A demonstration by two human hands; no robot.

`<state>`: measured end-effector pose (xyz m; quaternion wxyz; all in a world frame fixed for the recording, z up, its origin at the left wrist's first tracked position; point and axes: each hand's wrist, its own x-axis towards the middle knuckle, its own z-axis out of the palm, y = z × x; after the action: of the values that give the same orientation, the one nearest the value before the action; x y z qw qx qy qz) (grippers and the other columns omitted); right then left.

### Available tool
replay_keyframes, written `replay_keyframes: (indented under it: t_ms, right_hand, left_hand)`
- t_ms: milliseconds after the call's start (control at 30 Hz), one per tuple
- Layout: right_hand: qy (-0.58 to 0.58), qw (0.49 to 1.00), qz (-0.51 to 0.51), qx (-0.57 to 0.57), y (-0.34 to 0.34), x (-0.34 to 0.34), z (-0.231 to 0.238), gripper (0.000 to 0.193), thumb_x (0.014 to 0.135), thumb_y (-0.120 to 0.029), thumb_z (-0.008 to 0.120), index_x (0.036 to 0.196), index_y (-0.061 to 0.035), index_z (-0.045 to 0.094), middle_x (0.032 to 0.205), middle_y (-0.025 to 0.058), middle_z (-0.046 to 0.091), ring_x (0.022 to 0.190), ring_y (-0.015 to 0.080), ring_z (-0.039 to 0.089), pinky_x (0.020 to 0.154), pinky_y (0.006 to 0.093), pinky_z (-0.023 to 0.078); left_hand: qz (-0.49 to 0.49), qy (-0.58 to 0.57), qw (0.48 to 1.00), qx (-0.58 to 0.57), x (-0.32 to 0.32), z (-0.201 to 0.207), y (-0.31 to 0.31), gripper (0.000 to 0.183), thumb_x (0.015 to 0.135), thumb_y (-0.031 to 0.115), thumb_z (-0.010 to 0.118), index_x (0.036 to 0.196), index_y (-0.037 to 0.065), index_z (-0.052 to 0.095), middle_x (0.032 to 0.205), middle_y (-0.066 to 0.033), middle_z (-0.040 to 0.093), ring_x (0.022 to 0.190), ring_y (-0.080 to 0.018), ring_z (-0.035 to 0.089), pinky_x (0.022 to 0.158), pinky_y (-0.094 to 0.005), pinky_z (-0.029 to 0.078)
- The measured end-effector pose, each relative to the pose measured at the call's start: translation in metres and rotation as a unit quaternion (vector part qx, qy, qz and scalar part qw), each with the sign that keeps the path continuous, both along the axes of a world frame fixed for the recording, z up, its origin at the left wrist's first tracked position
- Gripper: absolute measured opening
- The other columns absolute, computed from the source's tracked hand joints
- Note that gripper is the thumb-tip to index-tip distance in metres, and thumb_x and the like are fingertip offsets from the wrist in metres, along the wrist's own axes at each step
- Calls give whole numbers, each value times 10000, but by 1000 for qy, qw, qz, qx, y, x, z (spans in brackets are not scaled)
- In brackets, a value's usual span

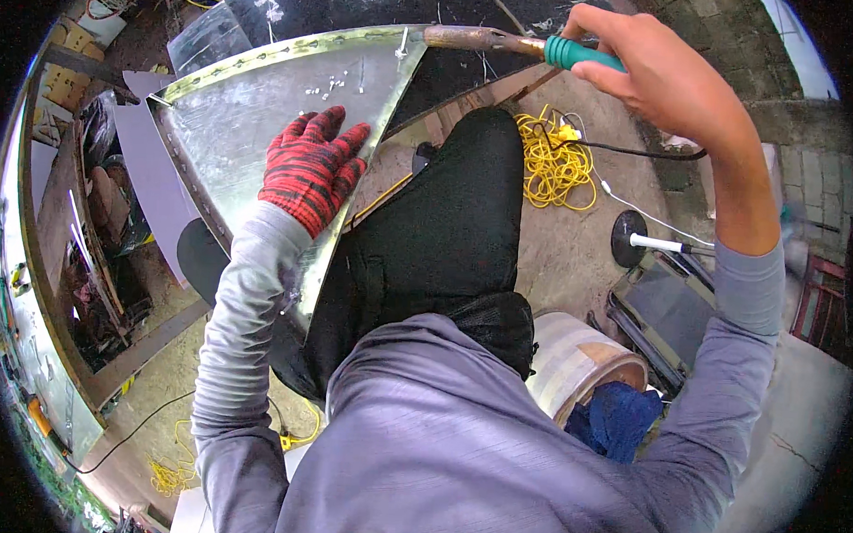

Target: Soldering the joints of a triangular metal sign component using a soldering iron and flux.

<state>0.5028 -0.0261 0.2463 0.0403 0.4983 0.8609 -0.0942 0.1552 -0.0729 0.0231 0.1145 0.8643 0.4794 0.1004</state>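
Palm down on the flat triangular grey metal sheet point(225, 123) with the left hand point(315, 164), fingers loosely spread inside a red-and-black striped knit glove point(298, 187); underside hidden, so cannot tell pressing from light resting. Sheet lying across the lap, covering much of the left leg. And up at the sheet's top right corner, gripping a long metal tool point(481, 39) by its ribbed green handle point(565, 54) with the bare right hand point(663, 73): thumb and forefinger closed round the handle, other fingers largely out of sight. Brown tool head right at that corner; cannot tell touching from just beside. Scattered on the sheet just beyond the gloved fingertips, small whitish bits point(327, 87), too tiny to identify. Behind the sheet's upper edge, a scuffed black panel point(456, 84), partly covered. Off to the right of the sheet, past a black trouser leg point(447, 211), a tangled yellow cable point(552, 167), ends hard to trace. Farther right and below the sheet, a whitish round tub point(569, 342), partly cut off by the body, with crumpled dark blue cloth point(618, 419) at its mouth.
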Motion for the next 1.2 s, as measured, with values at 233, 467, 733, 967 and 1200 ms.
replay_keyframes:
  t_ms: [233, 467, 733, 967, 1200]
  right_hand:
    - [-196, 971, -82, -111, 16, -61, 39, 202, 976, -143, 613, 1042, 26, 700, 823, 191, 671, 784, 337, 674, 738, 432, 528]
    - [-161, 974, -74, -143, 24, -68, 49, 339, 987, -246, 604, 879, 68, 674, 691, 181, 640, 641, 326, 636, 641, 459, 497]
    - [-203, 966, -75, -138, 25, -68, 46, 353, 984, -235, 592, 816, 73, 628, 639, 173, 587, 591, 300, 607, 592, 456, 468]
    - [-205, 963, -62, -164, 39, -65, 31, 394, 1011, -239, 557, 770, 70, 597, 603, 140, 546, 540, 268, 551, 555, 453, 432]
    - [-191, 959, -101, -182, 30, -75, 42, 405, 1022, -255, 554, 795, 73, 625, 627, 118, 595, 562, 225, 584, 565, 416, 471]
  left_hand:
    - [15, 21, 999, -19, 0, 7, 1, 491, 921, 287, 682, 1410, 269, 641, 1513, -143, 540, 1365, -438, 489, 1130, -542, 417]
    - [11, 52, 998, -35, 6, 13, 6, 484, 932, 296, 670, 1415, 277, 637, 1512, -133, 543, 1362, -423, 494, 1129, -530, 425]
    - [13, 48, 998, -28, 9, 9, 5, 478, 937, 307, 667, 1414, 292, 639, 1523, -113, 538, 1368, -409, 495, 1138, -517, 423]
    - [17, 49, 998, -31, 7, 8, 5, 472, 938, 307, 663, 1410, 291, 643, 1505, -124, 550, 1359, -410, 501, 1132, -510, 431]
    - [12, 34, 999, -26, 3, 10, 5, 465, 943, 322, 661, 1407, 313, 644, 1519, -111, 537, 1360, -418, 494, 1121, -527, 433]
